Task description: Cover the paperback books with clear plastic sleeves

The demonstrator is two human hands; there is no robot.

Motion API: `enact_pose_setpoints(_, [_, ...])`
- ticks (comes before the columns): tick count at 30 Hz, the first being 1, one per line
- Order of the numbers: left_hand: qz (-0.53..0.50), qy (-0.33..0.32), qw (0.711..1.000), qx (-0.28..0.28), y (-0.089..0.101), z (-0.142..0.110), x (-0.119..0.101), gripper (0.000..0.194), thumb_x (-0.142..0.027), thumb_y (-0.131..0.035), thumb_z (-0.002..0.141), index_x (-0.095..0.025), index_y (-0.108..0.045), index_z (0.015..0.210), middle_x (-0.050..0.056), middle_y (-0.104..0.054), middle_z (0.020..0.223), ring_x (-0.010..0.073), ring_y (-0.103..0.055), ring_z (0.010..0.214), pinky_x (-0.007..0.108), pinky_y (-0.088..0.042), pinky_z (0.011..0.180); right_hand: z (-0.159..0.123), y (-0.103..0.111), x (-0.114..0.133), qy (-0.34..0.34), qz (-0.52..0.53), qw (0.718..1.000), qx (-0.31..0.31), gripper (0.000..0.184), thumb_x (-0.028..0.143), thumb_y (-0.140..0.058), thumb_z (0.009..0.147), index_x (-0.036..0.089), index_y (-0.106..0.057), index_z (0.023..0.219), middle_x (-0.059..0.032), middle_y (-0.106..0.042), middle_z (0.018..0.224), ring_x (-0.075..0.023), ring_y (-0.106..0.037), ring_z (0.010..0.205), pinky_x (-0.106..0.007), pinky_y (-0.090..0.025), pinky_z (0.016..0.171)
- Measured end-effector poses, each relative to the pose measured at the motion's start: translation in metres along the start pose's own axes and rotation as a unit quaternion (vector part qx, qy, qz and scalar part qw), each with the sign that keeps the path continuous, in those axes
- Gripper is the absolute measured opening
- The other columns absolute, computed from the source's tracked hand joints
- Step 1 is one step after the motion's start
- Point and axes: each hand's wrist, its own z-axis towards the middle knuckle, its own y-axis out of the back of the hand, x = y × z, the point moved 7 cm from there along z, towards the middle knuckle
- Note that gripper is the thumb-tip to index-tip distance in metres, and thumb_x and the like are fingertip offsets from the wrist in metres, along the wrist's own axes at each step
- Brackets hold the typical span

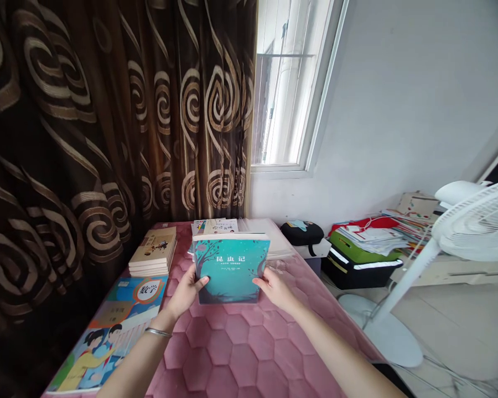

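Between my two hands a teal book (231, 276) with white Chinese lettering and dark plant drawings stands nearly upright over the pink quilted mattress (219, 348). My left hand (186, 290) grips its left edge, thumb on the front cover and fingers behind. At the right edge my right hand (277, 287) holds it the same way, its fingers mostly hidden behind the book. Just beyond it lie several books and papers (219, 225), partly covered by the teal book. Left of my left hand are a stack of beige books (154, 251) and a large blue mathematics textbook (116, 331).
A patterned brown curtain (182, 110) hangs along the left and back beside a window (286, 99). On the right are a black case (302, 233), a green-and-black storage box (361, 260) topped with papers, and a white fan (402, 282) on the tiled floor.
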Motion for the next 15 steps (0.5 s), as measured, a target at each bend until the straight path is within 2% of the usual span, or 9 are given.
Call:
enact_pose_setpoints(3, [0.068, -0.045, 0.997, -0.012, 0.003, 0.01, -0.029, 0.033, -0.035, -0.069, 0.073, -0.019, -0.064, 0.102, 0.009, -0.07, 0.109, 0.026, -0.061, 0.109, 0.04, -0.043, 0.101, 0.014, 0.019, 0.018, 0.005, -0.044, 0.998, -0.032, 0.027, 0.038, -0.053, 0.081, 0.02, -0.066, 0.097, -0.0095, -0.072, 0.103, -0.0269, -0.065, 0.101, -0.039, -0.049, 0.091])
enact_pose_setpoints(7, [0.112, -0.081, 0.99, -0.006, 0.001, 0.01, -0.053, 0.019, -0.026, -0.073, 0.069, -0.024, -0.066, 0.086, 0.008, -0.071, 0.111, 0.0278, -0.054, 0.121, 0.04, -0.039, 0.105, 0.024, 0.028, 0.041, 0.054, -0.037, 0.998, -0.006, 0.032, 0.032, -0.052, 0.08, 0.024, -0.066, 0.107, -0.0045, -0.067, 0.12, -0.024, -0.06, 0.115, -0.037, -0.044, 0.099])
enact_pose_setpoints(11, [0.11, -0.059, 0.992, -0.012, 0.002, 0.002, -0.046, 0.016, -0.025, -0.073, 0.068, -0.027, -0.065, 0.082, 0.008, -0.071, 0.112, 0.0283, -0.05, 0.127, 0.042, -0.039, 0.105, 0.02, 0.022, 0.042, 0.046, -0.05, 0.997, 0.03, 0.038, 0.027, -0.046, 0.078, 0.023, -0.066, 0.11, -0.0029, -0.065, 0.126, -0.0208, -0.057, 0.119, -0.037, -0.04, 0.104])
enact_pose_setpoints(15, [0.12, -0.058, 0.991, -0.006, 0.006, 0.003, -0.036, 0.019, -0.023, -0.069, 0.068, -0.025, -0.068, 0.087, 0.007, -0.071, 0.11, 0.0272, -0.06, 0.113, 0.038, -0.041, 0.102, 0.016, 0.02, 0.042, 0.056, -0.051, 0.996, 0.039, 0.04, 0.032, -0.056, 0.075, 0.023, -0.065, 0.113, -0.0053, -0.067, 0.122, -0.0251, -0.061, 0.113, -0.038, -0.046, 0.097])
